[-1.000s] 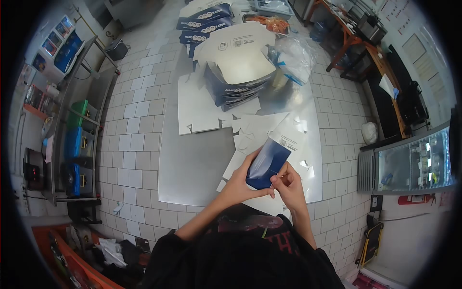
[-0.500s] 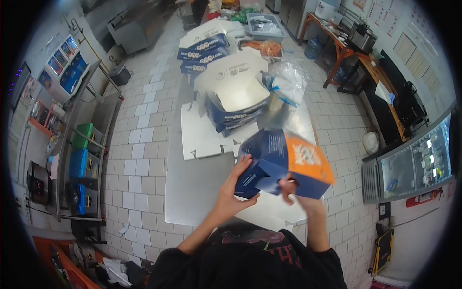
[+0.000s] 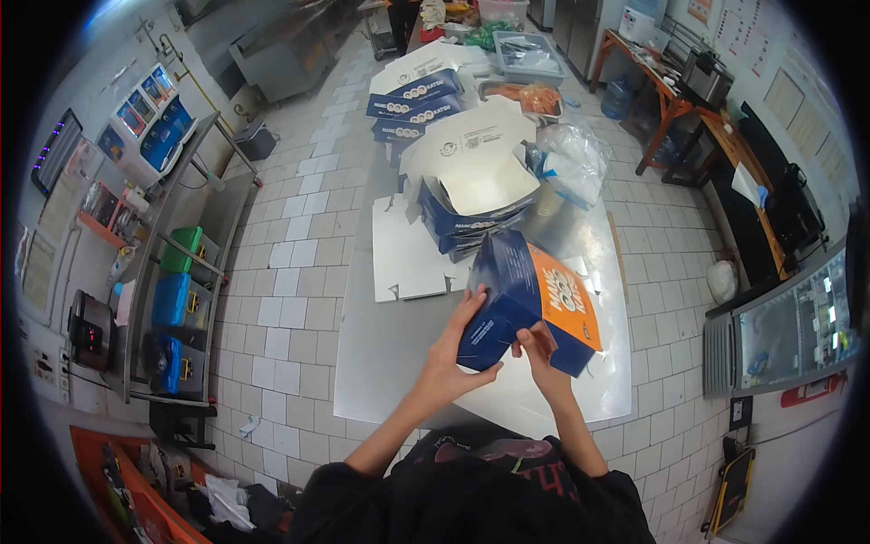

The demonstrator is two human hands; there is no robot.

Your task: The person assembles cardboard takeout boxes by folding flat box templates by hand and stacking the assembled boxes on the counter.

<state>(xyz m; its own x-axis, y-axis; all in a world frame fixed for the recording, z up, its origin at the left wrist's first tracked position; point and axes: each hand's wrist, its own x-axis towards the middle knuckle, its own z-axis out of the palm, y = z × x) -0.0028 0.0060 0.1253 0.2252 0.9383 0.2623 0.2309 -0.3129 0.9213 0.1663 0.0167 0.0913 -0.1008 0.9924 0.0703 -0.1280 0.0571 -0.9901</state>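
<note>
A dark blue box with an orange printed panel (image 3: 569, 297) is held up, tilted, above the near part of the metal table (image 3: 362, 363). My left hand (image 3: 446, 364) grips its left side, thumb at the lower edge and fingers along the side. My right hand (image 3: 542, 361) is at the lower front, fingers closed on the box's edge beside an opening. Just beyond the box stand nested blue-and-white boxes (image 3: 471, 204) with their lids open. Flat white cardboard (image 3: 408, 258) lies to their left, and more sheets lie partly hidden under my hands.
Further back are more stacked boxes (image 3: 412, 100), a tray of orange food (image 3: 535, 98), a clear plastic bag (image 3: 575, 159) and a grey plastic tub (image 3: 530, 59). Shelving with blue bins (image 3: 172, 299) stands left. A person's legs (image 3: 403, 23) show at the far end.
The box has been turned, so its orange panel now faces up and right instead of the narrow blue and white side. Both hands have shifted with it, and the view has tilted further forward.
</note>
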